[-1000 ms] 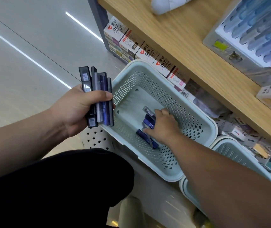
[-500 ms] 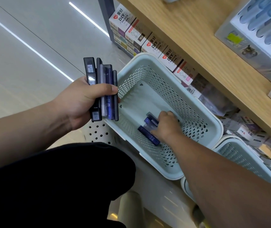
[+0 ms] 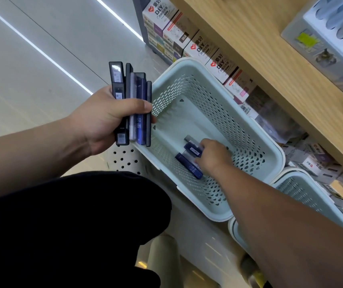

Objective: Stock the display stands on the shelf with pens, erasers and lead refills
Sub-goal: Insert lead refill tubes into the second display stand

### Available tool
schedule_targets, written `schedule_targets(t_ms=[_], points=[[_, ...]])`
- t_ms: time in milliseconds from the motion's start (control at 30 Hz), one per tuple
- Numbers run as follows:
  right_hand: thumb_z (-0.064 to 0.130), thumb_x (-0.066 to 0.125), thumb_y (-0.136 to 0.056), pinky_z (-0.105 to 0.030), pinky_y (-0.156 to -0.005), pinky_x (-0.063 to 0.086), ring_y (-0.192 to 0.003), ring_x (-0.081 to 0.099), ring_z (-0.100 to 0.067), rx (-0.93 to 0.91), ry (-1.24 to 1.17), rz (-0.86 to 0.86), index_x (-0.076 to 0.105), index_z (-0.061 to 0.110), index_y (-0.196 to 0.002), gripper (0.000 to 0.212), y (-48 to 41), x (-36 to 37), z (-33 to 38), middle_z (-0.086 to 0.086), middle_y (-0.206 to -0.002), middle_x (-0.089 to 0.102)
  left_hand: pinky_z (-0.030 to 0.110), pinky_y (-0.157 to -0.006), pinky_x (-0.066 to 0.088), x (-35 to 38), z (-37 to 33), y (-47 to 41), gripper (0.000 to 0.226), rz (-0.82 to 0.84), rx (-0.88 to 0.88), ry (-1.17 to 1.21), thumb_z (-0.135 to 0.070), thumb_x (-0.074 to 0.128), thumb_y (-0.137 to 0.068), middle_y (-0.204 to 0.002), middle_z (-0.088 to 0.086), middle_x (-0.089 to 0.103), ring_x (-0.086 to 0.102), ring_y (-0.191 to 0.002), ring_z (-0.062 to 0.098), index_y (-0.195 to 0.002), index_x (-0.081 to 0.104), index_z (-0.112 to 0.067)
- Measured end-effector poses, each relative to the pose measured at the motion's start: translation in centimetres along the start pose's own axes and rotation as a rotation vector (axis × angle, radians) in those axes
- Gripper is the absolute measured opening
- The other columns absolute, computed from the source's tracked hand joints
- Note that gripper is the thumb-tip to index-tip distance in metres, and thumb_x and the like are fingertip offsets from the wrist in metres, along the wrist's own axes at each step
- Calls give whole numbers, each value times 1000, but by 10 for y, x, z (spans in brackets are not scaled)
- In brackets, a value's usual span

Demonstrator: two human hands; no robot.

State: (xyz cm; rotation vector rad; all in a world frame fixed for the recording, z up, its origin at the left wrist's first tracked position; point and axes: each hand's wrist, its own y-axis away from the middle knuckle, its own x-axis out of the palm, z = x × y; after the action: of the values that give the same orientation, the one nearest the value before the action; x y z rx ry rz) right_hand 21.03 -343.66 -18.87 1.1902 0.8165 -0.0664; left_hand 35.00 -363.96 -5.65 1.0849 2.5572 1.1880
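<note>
My left hand grips a stack of several slim lead refill cases, black and dark blue, held upright beside the left rim of a pale green perforated basket. My right hand reaches down into that basket and its fingers close on the few dark blue lead refill cases lying on the basket floor. A display stand with rows of blue pens stands on the wooden shelf at the upper right.
White DIY boxes line the lower shelf behind the basket. A second pale basket holding boxed goods sits at the right. A white perforated stool and my dark-clothed knee lie below my left hand. Grey floor spreads to the left.
The view has tilted so the shelf sits higher in frame. My right hand has shifted slightly over the cases in the basket. My left hand keeps its stack.
</note>
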Motion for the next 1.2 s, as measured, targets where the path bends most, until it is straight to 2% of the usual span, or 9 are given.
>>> schedule_targets(t_ms=[133, 233, 333, 467, 633, 733, 867, 1100, 1200], points=[[49, 74, -85, -53, -101, 48, -109, 64, -36, 22, 2, 78, 62, 13, -117, 50, -1, -3, 4, -12, -114, 69, 32, -62, 57, 0, -1, -1, 20, 12, 13, 15, -5, 69, -71, -78, 14, 67, 70, -69, 24, -91, 66, -10], [37, 73, -90, -37, -88, 51, -104, 63, -32, 18, -48, 61, 63, 10, -118, 40, 1, -1, 4, -14, -119, 64, 32, -62, 57, 0, 0, -1, 22, 19, 18, 14, -3, 69, -73, -79, 14, 67, 70, -69, 24, -94, 65, -9], [28, 73, -91, -30, -73, 42, -97, 60, -26, 6, -73, 11, 64, 11, -116, 32, 6, 1, 1, -9, -115, 64, 34, -63, 58, -1, 1, -2, 21, 18, 26, 12, -2, 70, -75, -77, 12, 68, 71, -71, 24, -93, 65, -10], [31, 76, -89, -28, -74, 44, -99, 63, -27, 20, -153, 47, 63, 11, -114, 34, 6, -2, -1, -7, -109, 69, 35, -65, 58, -1, 0, -2, 22, 29, 28, 14, -5, 69, -72, -75, 7, 68, 71, -72, 25, -92, 64, -12], [29, 72, -91, -31, -76, 50, -90, 64, -26, 14, -228, 89, 65, 11, -111, 28, 6, -1, -2, -8, -103, 70, 33, -64, 58, -3, 1, 0, 24, 32, 14, 78, -4, 70, -72, -81, 15, 66, 71, -71, 24, -94, 62, -9], [32, 70, -92, -28, -70, 44, -83, 61, -26, 8, -236, 120, 65, 9, -105, 27, 7, -3, 0, -6, -92, 66, 32, -63, 58, -2, 1, 1, 25, 34, 21, 75, 2, 72, -74, -79, 13, 67, 72, -71, 23, -95, 61, -9], [20, 72, -89, -28, -69, 46, -84, 63, -27, 40, -244, 111, 69, 8, -109, 24, 8, 3, 2, -8, -95, 69, 33, -60, 57, 0, -1, 1, 18, 11, 36, 46, 5, 63, -86, -73, 6, 68, 72, -72, 23, -94, 61, -11], [26, 78, -86, -26, -70, 42, -81, 59, -25, 29, -247, 65, 70, 11, -107, 27, 12, 9, 6, -5, -91, 66, 35, -64, 58, -2, 1, 0, 25, 17, 23, 70, -2, 70, -74, -77, 11, 68, 72, -74, 25, -96, 61, -10], [25, 77, -87, -27, -70, 44, -82, 61, -26, 36, -255, 94, 69, 10, -100, 22, 10, 7, 7, -8, -92, 69, 35, -63, 58, -1, 1, 0, 20, 11, 31, 60, 3, 68, -81, -77, 12, 68, 72, -74, 26, -95, 62, -11]])
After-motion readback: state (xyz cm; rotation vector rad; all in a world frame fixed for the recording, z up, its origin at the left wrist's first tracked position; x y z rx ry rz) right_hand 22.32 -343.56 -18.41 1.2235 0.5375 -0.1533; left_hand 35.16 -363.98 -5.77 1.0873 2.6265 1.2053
